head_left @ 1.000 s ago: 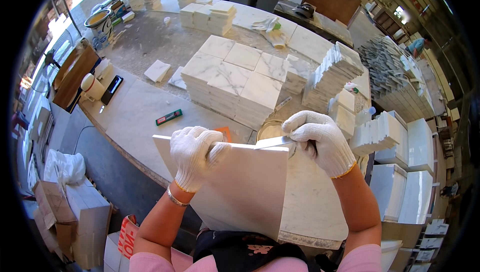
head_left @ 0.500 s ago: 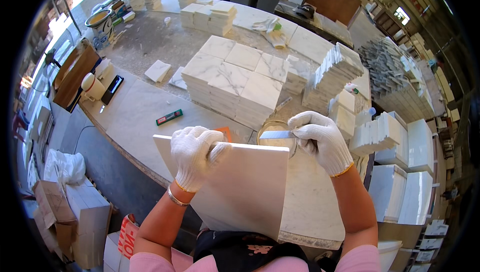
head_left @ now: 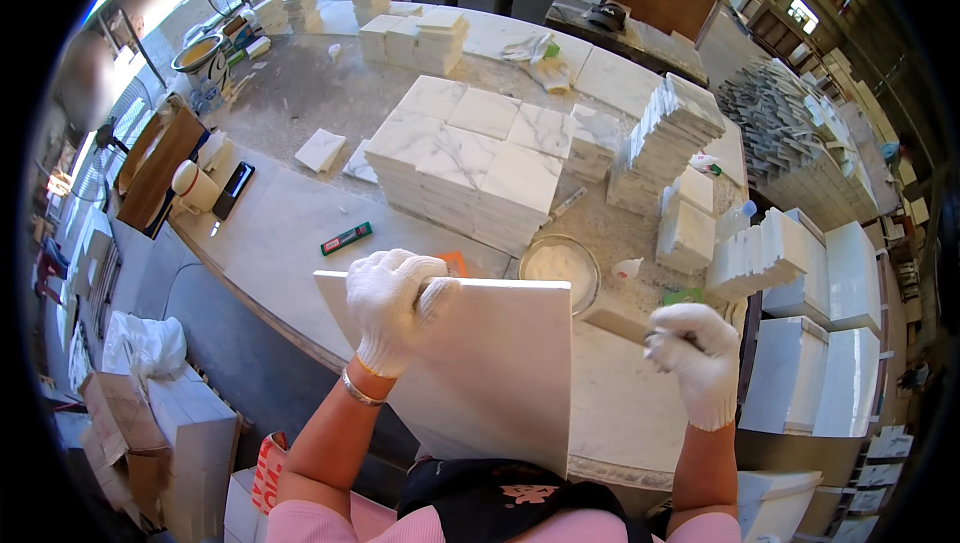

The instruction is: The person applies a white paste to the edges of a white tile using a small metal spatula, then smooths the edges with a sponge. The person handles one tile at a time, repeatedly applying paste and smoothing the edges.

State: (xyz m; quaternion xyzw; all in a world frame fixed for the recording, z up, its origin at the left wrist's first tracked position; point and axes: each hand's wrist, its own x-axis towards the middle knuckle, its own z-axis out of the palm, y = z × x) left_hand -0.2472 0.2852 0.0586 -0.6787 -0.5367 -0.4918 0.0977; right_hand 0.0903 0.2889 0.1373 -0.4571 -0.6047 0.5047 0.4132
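My left hand (head_left: 395,308), in a white knit glove, grips the top edge of a white marble tile (head_left: 480,373). The tile stands tilted in front of my body, its broad face toward me. To the right, above the worktable, my right hand (head_left: 695,358) wears a matching glove and has its fingers curled. Motion smears it somewhat. A thin flat blade (head_left: 617,325) appears to reach left from its fingertips, blurred and dull in colour. Beyond the tile sits a round tin (head_left: 560,268) with pale material in it. A green box (head_left: 346,238) lies left of the tin.
A block of stacked marble tiles (head_left: 465,148) fills the table's middle, with narrower stacks (head_left: 665,138) to its right. A phone (head_left: 235,190) and white mug (head_left: 195,186) lie near the left edge. Cardboard boxes (head_left: 125,413) stand lower left. White slabs (head_left: 790,373) are at right.
My right hand has moved right and toward me, away from the tile's top edge and the tin, carrying the blade. My left hand keeps its grip; the tile has barely shifted.
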